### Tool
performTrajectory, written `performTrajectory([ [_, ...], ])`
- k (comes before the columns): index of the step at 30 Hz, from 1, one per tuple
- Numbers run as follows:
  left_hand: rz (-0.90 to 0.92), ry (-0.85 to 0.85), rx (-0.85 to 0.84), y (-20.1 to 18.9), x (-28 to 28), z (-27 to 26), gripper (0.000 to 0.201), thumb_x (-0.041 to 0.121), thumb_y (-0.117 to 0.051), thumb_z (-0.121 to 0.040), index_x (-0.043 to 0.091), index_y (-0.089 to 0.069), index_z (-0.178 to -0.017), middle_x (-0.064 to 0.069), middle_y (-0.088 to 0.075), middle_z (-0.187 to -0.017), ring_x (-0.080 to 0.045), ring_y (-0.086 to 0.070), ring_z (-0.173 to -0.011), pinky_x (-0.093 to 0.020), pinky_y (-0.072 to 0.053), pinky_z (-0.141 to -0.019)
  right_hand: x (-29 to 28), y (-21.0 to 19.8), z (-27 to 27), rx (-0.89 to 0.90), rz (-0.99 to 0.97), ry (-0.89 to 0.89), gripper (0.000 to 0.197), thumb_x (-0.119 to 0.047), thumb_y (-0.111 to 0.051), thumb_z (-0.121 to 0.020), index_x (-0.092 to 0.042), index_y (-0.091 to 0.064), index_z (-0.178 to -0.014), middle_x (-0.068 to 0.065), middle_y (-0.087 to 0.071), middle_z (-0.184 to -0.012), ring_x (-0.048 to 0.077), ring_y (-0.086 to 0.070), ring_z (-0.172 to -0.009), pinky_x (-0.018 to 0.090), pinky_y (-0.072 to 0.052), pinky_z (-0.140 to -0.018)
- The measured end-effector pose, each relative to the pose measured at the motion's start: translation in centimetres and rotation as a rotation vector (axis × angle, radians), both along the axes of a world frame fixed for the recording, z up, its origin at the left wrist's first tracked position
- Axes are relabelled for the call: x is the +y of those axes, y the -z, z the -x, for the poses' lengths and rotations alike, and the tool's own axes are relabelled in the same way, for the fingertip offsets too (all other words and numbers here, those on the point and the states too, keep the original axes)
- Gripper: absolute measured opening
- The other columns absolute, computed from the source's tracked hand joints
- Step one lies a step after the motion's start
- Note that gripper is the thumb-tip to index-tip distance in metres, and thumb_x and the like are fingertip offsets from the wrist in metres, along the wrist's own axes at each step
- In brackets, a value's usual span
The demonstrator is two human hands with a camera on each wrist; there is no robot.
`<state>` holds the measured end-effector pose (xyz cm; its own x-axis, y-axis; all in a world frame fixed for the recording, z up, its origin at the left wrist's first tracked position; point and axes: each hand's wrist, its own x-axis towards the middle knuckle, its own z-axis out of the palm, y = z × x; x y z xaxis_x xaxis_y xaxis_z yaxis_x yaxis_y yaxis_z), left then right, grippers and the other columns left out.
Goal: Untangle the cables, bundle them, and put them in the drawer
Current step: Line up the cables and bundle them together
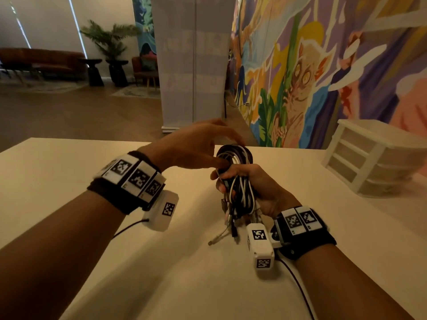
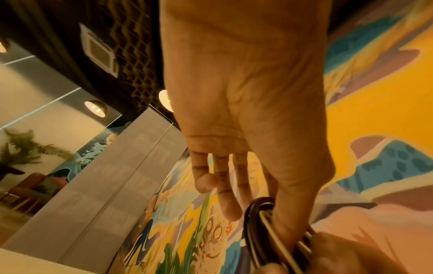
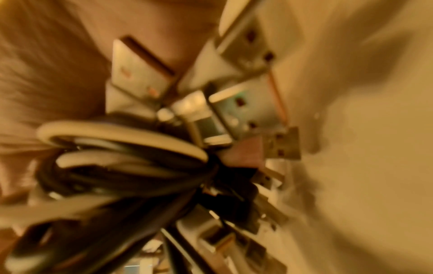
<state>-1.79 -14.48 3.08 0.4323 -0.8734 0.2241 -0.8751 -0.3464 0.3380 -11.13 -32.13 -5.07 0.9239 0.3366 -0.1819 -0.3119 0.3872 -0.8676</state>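
A bundle of black and white cables point(image 1: 238, 195) stands upright above the table point(image 1: 161, 262). My right hand point(image 1: 240, 181) grips it round the middle. Its looped top point(image 1: 235, 154) sticks up out of the fist. My left hand point(image 1: 228, 151) pinches that loop, thumb on the near side and forefinger over the top, while the other fingers stay spread. The left wrist view shows the loop point(image 2: 251, 222) under my left hand point(image 2: 276, 213), with my right hand point(image 2: 339, 255) below. Several USB plugs point(image 3: 281, 146) hang from the bundle point(image 3: 131, 166), blurred, beside my right palm point(image 3: 58, 64).
A white plastic drawer unit point(image 1: 374, 158) with its drawers closed stands on the table at the far right. Behind the table are a painted mural wall point(image 1: 323, 65) and a white pillar point(image 1: 191, 65). A thin wrist-camera lead point(image 1: 298, 280) trails across the table near me.
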Motion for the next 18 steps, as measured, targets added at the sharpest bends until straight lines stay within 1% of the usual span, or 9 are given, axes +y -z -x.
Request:
performTrajectory([
  [3, -0.074, 0.041, 0.015, -1.4, -0.6, -0.2, 0.055, 0.037, -0.079, -0.092, 0.042, -0.057, -0.142, 0.029, -0.051, -0.123, 0.007, -0.063, -0.089, -0.015, -0.050, -0.074, -0.5, 0.3, 0.1, -0.006, 0.000, -0.026, 0.019, -0.010, -0.055, -0.097, -0.001, -0.064, -0.112, 0.011, -0.063, -0.086, 0.018, -0.064, -0.069, 0.032, -0.057, -0.069],
  [5, -0.076, 0.071, 0.042, -1.8, -0.9, -0.4, 0.053, 0.038, -0.076, -0.094, 0.042, -0.057, -0.143, 0.028, -0.056, -0.127, 0.011, -0.064, -0.090, -0.014, -0.048, -0.074, -0.7, 0.3, 0.2, -0.001, -0.003, -0.046, 0.020, -0.010, -0.061, -0.095, -0.002, -0.069, -0.111, 0.010, -0.063, -0.092, 0.018, -0.062, -0.079, 0.032, -0.054, -0.076],
  [6, -0.078, 0.086, 0.065, -1.7, -1.1, -0.5, 0.053, 0.038, -0.074, -0.096, 0.042, -0.056, -0.145, 0.024, -0.057, -0.133, 0.010, -0.065, -0.092, -0.015, -0.050, -0.076, -0.7, 0.3, 0.3, -0.002, -0.004, -0.055, 0.020, -0.009, -0.062, -0.093, -0.003, -0.071, -0.110, 0.010, -0.063, -0.095, 0.018, -0.060, -0.084, 0.030, -0.053, -0.079],
  [8, -0.138, 0.124, 0.108, -1.4, -1.4, -0.7, 0.058, 0.035, -0.072, -0.098, 0.047, -0.049, -0.149, 0.017, -0.055, -0.147, -0.003, -0.071, -0.099, -0.026, -0.060, -0.082, -0.5, 0.3, 0.3, -0.018, -0.009, -0.062, 0.020, -0.005, -0.061, -0.092, -0.003, -0.072, -0.110, 0.010, -0.063, -0.099, 0.017, -0.061, -0.089, 0.027, -0.054, -0.080],
  [10, -0.230, 0.164, 0.160, -1.1, -1.6, -1.0, 0.066, 0.026, -0.072, -0.098, 0.046, -0.044, -0.154, 0.012, -0.054, -0.151, -0.011, -0.070, -0.109, -0.031, -0.065, -0.084, -0.2, 0.3, 0.4, -0.038, -0.021, -0.070, 0.021, 0.000, -0.058, -0.092, -0.003, -0.068, -0.110, 0.010, -0.065, -0.100, 0.017, -0.064, -0.089, 0.026, -0.058, -0.078],
  [13, -0.175, 0.206, 0.172, -1.2, -2.2, -1.0, 0.058, 0.016, -0.072, -0.098, 0.034, -0.054, -0.150, 0.013, -0.061, -0.144, 0.003, -0.064, -0.117, -0.010, -0.054, -0.090, -0.3, 0.1, 0.8, -0.047, -0.054, -0.078, 0.020, -0.002, -0.062, -0.093, -0.005, -0.066, -0.112, 0.009, -0.064, -0.102, 0.018, -0.065, -0.089, 0.027, -0.058, -0.078],
  [14, -0.129, 0.211, 0.175, -1.2, -2.3, -0.9, 0.051, 0.014, -0.070, -0.099, 0.030, -0.059, -0.146, 0.012, -0.064, -0.140, 0.006, -0.063, -0.118, -0.006, -0.051, -0.091, -0.2, 0.0, 0.9, -0.049, -0.079, -0.077, 0.020, -0.005, -0.064, -0.093, -0.006, -0.065, -0.113, 0.009, -0.064, -0.102, 0.018, -0.065, -0.088, 0.027, -0.058, -0.077],
  [16, -0.048, 0.202, 0.190, -1.4, -2.6, -0.9, 0.043, 0.010, -0.068, -0.099, 0.023, -0.064, -0.140, 0.009, -0.069, -0.133, 0.003, -0.065, -0.117, -0.007, -0.051, -0.094, -0.1, -0.2, 0.9, -0.059, -0.139, -0.089, 0.016, -0.009, -0.064, -0.096, -0.006, -0.064, -0.112, 0.009, -0.062, -0.098, 0.019, -0.063, -0.085, 0.029, -0.053, -0.078],
  [18, -0.010, 0.186, 0.159, -1.5, -3.1, -0.7, 0.038, 0.011, -0.069, -0.098, 0.020, -0.067, -0.135, 0.007, -0.071, -0.127, -0.001, -0.067, -0.115, -0.015, -0.054, -0.099, -0.3, -0.1, 0.7, -0.093, -0.143, -0.089, 0.008, -0.011, -0.059, -0.099, -0.005, -0.063, -0.103, 0.008, -0.060, -0.089, 0.020, -0.058, -0.084, 0.033, -0.049, -0.084],
])
